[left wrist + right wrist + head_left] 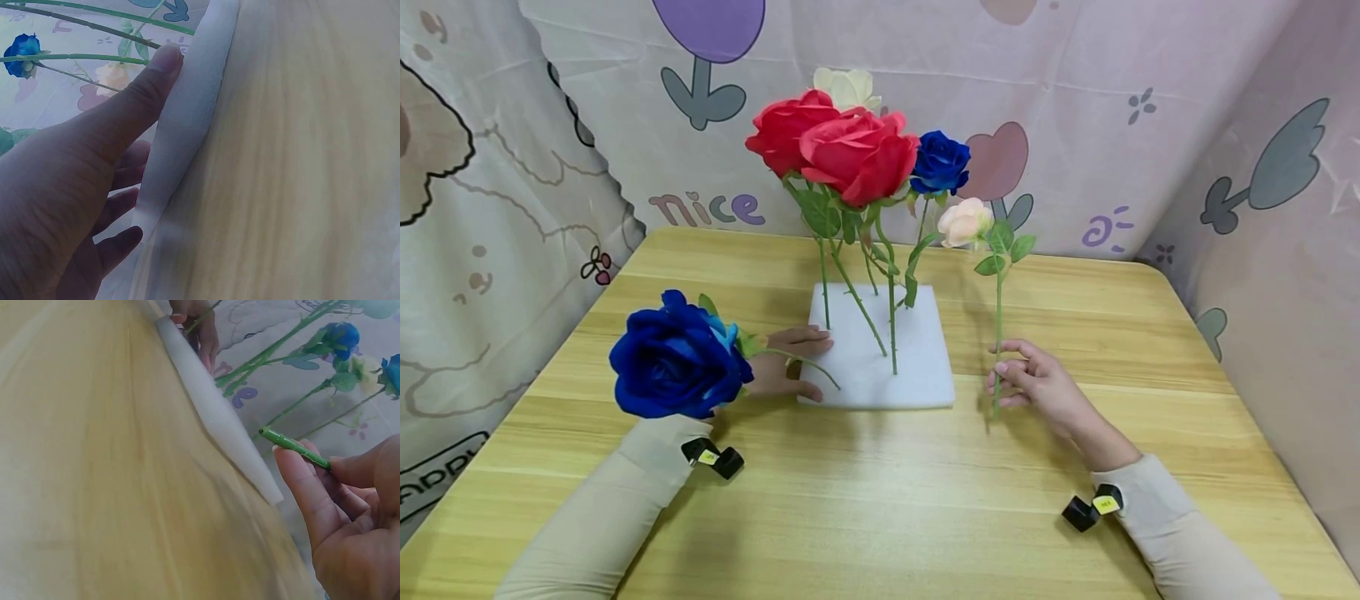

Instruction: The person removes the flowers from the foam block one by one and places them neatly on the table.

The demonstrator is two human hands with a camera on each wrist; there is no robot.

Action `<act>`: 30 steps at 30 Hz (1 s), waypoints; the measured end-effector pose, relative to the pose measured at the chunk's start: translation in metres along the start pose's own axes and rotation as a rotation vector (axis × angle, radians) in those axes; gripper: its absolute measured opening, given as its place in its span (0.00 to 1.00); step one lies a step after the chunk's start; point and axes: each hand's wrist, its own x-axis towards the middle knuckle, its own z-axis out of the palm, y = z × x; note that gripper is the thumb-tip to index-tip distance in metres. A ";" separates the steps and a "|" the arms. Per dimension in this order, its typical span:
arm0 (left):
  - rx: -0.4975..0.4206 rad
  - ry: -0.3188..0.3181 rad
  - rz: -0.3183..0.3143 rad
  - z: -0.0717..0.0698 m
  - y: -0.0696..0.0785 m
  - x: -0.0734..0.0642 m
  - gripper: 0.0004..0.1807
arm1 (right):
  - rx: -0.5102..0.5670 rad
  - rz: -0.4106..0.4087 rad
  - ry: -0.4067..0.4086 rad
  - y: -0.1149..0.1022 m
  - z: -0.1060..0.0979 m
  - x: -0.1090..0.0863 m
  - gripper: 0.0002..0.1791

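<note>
On the table, a white foam block (pixel 925 358) bears several upright or leaning roses. My left hand (pixel 786 362) rests at its left edge, thumb and fingers spread and touching the foam. A large blue rose (pixel 673 358) leans far out over that hand, its thin stem reaching the block's front left. To the right of the block, my right hand (pixel 1033 383) pinches the green stem of a pale pink rose (pixel 964 222) and holds it upright. In the right wrist view, the cut lower end of that stem (pixel 294 449) sticks out beyond the fingertips, apart from the foam.
Two red roses (pixel 861 158) stand tall over the block, with a white rose (pixel 847 87) behind and a smaller blue rose (pixel 942 162) at right. A printed cloth (pixel 880 50) hangs behind the wooden table (pixel 865 500).
</note>
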 end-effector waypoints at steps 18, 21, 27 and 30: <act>0.003 0.014 0.028 -0.005 0.007 0.000 0.49 | 0.141 0.121 -0.080 0.012 0.015 0.006 0.21; -0.015 0.000 0.010 -0.007 0.010 0.000 0.51 | 0.135 0.126 -0.097 0.014 0.016 0.007 0.21; -0.029 -0.079 -0.077 -0.009 0.012 0.000 0.51 | 0.118 0.138 -0.118 0.015 0.021 0.008 0.21; -0.014 -0.134 -0.136 -0.009 0.010 0.000 0.53 | 0.119 0.150 -0.130 0.016 0.024 0.009 0.22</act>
